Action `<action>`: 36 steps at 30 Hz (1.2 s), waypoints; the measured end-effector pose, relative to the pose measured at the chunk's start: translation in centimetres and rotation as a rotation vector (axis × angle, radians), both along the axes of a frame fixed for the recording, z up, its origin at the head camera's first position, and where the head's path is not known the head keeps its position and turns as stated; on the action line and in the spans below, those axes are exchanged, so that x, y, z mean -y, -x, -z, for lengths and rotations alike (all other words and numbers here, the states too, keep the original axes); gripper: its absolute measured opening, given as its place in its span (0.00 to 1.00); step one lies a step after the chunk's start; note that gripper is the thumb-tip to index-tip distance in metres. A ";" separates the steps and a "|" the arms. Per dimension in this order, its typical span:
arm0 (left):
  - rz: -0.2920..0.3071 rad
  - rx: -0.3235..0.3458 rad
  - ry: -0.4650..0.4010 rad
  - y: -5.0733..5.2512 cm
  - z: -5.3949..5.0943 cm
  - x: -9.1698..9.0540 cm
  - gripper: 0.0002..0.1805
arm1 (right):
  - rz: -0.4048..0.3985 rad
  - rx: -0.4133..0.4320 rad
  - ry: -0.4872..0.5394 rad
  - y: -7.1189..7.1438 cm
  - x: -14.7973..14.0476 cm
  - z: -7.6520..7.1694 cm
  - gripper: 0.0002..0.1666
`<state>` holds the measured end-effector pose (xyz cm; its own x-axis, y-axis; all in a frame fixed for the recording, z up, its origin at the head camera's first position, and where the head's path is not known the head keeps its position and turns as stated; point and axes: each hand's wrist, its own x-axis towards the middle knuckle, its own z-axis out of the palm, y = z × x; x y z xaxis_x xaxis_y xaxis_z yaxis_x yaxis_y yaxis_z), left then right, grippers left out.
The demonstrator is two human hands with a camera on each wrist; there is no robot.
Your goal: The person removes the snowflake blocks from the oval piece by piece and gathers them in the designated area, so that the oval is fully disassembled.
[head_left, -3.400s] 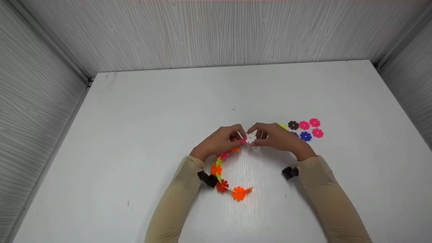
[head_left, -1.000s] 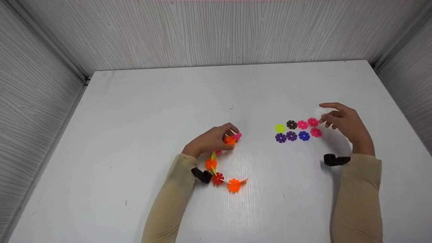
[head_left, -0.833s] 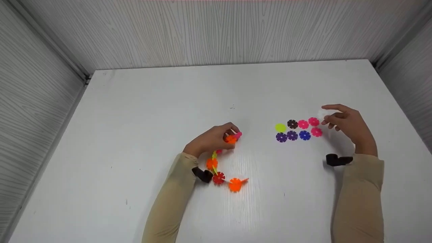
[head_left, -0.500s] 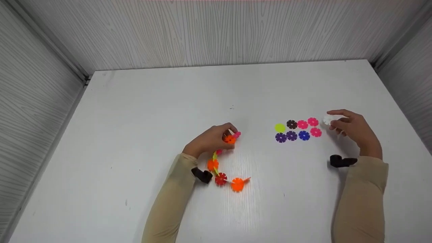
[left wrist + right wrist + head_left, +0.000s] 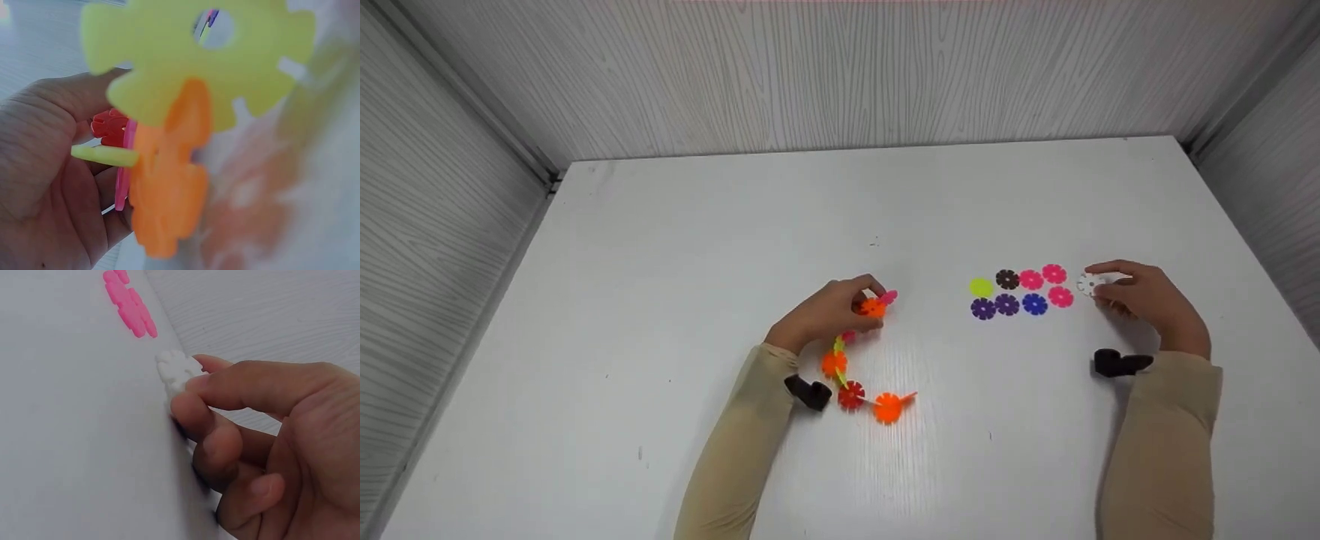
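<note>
My left hand [image 5: 834,311] holds one end of a chain of interlocking flower discs [image 5: 887,408], gripping near an orange disc [image 5: 873,308] with a pink disc [image 5: 889,297] joined to it. The chain curves below the hand through yellow, orange and red discs. In the left wrist view, a large yellow disc [image 5: 157,50] and an orange disc [image 5: 169,197] cover part of the palm. On the right, my right hand [image 5: 1147,296] pinches a white flower disc [image 5: 1087,284] between thumb and fingers. The right wrist view puts this white disc [image 5: 175,367] at the tabletop; whether it touches is unclear.
Left of the right hand, loose discs lie flat in two rows: yellow [image 5: 981,287], brown [image 5: 1007,280], pink [image 5: 1060,297], blue [image 5: 1034,304] and purple [image 5: 983,308]. A wood-grain panel [image 5: 840,75] stands behind the white table [image 5: 735,225].
Both hands were together, the white disc against the chain's pink end. The right hand has since carried the white disc right, past the loose discs, and lowered it. The left hand still holds the chain.
</note>
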<state>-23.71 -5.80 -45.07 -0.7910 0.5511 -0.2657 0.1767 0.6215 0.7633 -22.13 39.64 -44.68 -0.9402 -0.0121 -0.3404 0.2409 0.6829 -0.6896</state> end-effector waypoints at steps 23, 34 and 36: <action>0.023 -0.038 -0.025 0.0 0.0 -0.1 0.21 | 0.001 -0.115 -0.025 0.9 2.9 -1.3 0.27; 0.010 -0.017 -0.016 0.0 0.0 -0.2 0.23 | -0.110 -0.108 0.039 1.9 7.2 -1.7 0.23; 0.008 -0.013 -0.013 0.0 0.0 -0.2 0.23 | -0.126 -0.106 0.050 1.9 7.7 -1.7 0.23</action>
